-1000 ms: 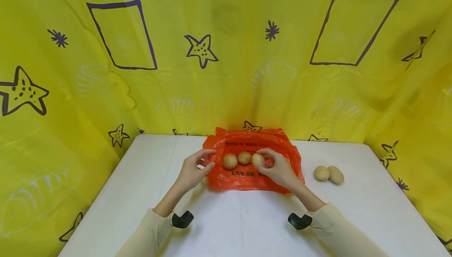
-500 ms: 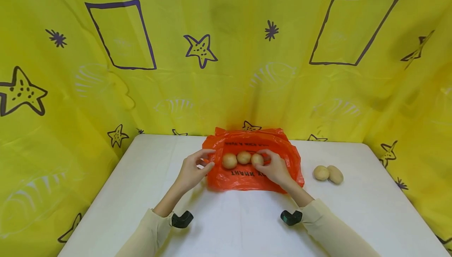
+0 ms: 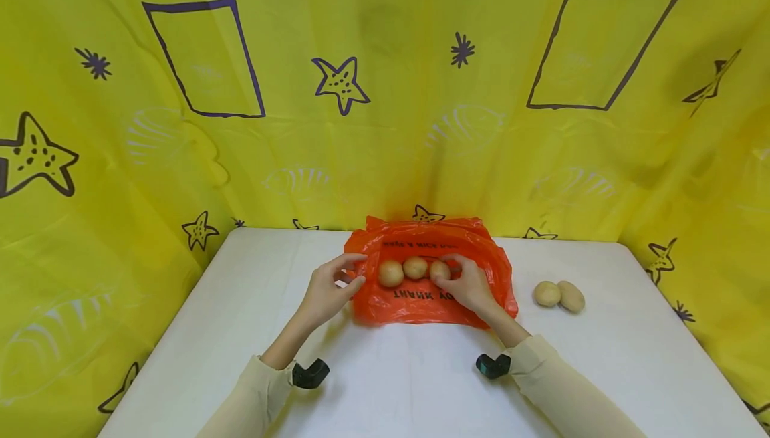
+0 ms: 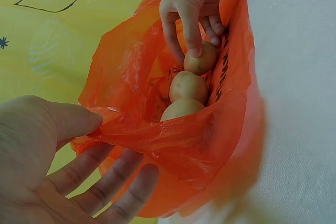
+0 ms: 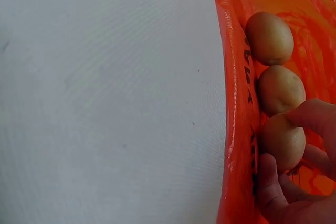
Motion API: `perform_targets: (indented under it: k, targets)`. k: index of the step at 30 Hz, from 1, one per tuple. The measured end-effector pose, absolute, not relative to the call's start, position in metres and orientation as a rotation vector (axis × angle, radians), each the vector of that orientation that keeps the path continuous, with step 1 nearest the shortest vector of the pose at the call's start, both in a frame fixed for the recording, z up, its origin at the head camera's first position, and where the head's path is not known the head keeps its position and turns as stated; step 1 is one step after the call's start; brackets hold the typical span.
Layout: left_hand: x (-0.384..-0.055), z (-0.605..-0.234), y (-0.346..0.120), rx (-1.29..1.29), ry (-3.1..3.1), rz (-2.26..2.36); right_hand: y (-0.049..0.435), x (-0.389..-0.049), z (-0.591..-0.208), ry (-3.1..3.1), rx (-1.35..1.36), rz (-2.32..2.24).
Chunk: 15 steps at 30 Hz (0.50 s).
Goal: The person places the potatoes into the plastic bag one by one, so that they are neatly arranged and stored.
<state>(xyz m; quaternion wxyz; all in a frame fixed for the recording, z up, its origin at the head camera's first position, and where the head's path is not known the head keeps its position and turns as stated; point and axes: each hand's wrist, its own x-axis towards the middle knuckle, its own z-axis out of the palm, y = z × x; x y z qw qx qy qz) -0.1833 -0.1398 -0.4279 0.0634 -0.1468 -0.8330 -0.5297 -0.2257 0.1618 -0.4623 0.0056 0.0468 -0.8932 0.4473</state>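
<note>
An orange-red plastic bag (image 3: 373,309) with black lettering lies with its mouth spread on the table. At its left edge my left hand (image 3: 325,291) pinches the rim, the thin film caught between thumb and forefinger in the left wrist view. Three potatoes sit in a row inside: a left potato (image 3: 391,273), a middle potato (image 3: 415,267) and a right potato (image 3: 439,271). Reaching into the bag, my right hand (image 3: 474,289) grips the right potato (image 5: 283,141) with thumb and fingers. That potato touches the middle potato (image 5: 282,91) in the right wrist view.
Right of the bag, a round potato (image 3: 547,294) and an oval potato (image 3: 571,297) lie side by side on the white table (image 3: 397,378). A yellow curtain (image 3: 385,157) with starfish drawings encloses the table's back and sides.
My right hand has moved slightly left and down with its potato, which now sits lower in the bag beside the other two. The left hand stays at the bag's rim.
</note>
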Motion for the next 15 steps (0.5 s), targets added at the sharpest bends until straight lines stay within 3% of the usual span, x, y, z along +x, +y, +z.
perform_targets:
  k: [15]
  targets:
    - [-0.1811,-0.4259,-0.1377,-0.447,-2.506,-1.618,0.1628,-0.2267,-0.4658,-2.782,0.197,1.387]
